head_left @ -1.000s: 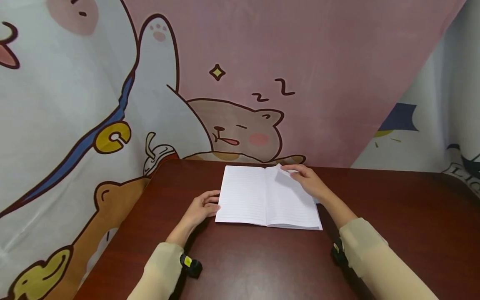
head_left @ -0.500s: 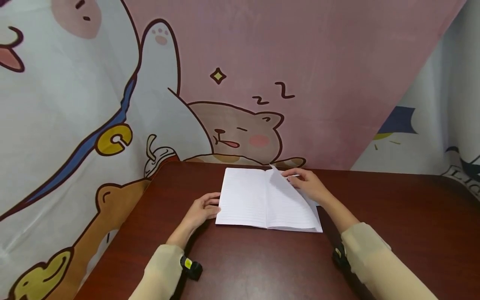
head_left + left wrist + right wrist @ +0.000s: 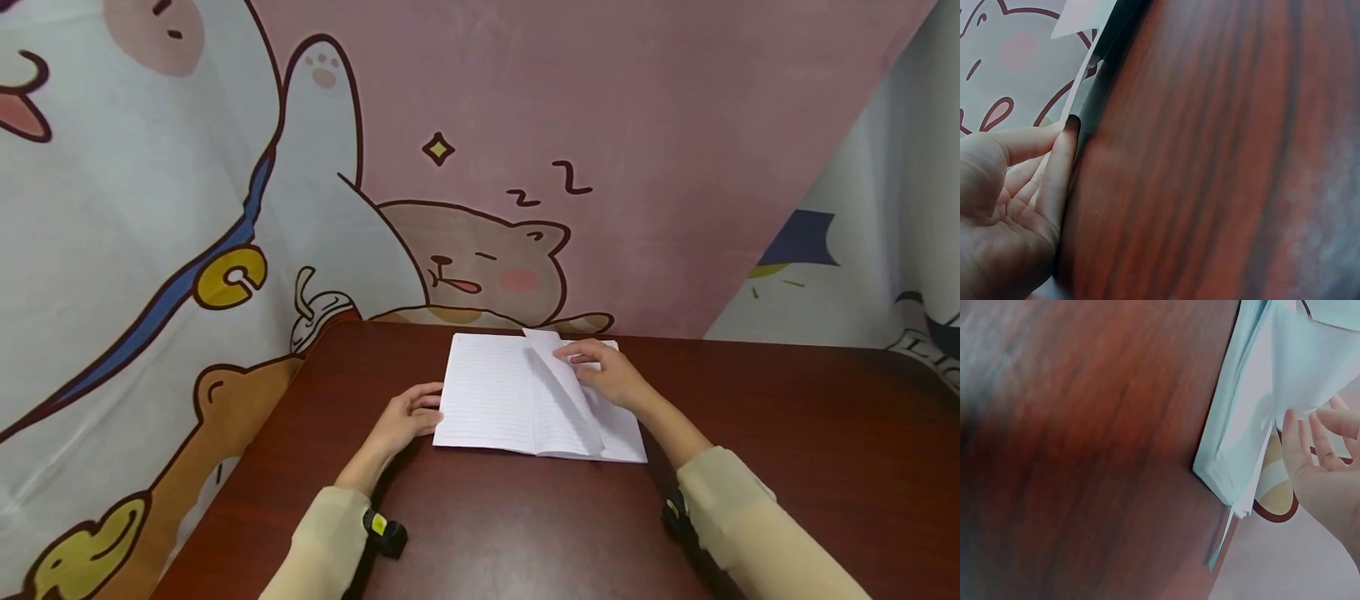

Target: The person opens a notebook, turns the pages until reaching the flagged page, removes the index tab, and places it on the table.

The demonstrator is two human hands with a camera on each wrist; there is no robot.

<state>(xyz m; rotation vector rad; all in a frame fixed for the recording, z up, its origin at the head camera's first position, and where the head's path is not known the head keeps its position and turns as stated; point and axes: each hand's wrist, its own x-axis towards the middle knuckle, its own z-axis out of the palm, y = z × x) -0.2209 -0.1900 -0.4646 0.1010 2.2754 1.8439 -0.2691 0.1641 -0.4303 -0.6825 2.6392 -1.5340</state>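
Observation:
An open notebook with lined white pages (image 3: 487,392) lies on the dark red-brown table. My left hand (image 3: 401,419) pinches its left edge, the thumb above and a finger beneath in the left wrist view (image 3: 1016,200). One right-hand leaf (image 3: 558,392) stands raised and curled over toward the spine, its top corner leaning left. My right hand (image 3: 615,377) is at the upper right, its extended fingertips against the outer side of that leaf. In the right wrist view, the right hand (image 3: 1325,462) touches the curved leaf (image 3: 1310,362), and the stacked pages show below it.
The table (image 3: 480,525) continues on both sides of the notebook. A cloth wall (image 3: 637,167) with cartoon animals rises behind its back edge. A thin ribbon (image 3: 1221,544) hangs from the notebook in the right wrist view. Each wrist wears a small black camera (image 3: 386,533).
The raised leaf has bent further left toward the spine, baring the page under it. My right hand has shifted slightly left with it. My left hand stays at the notebook's edge.

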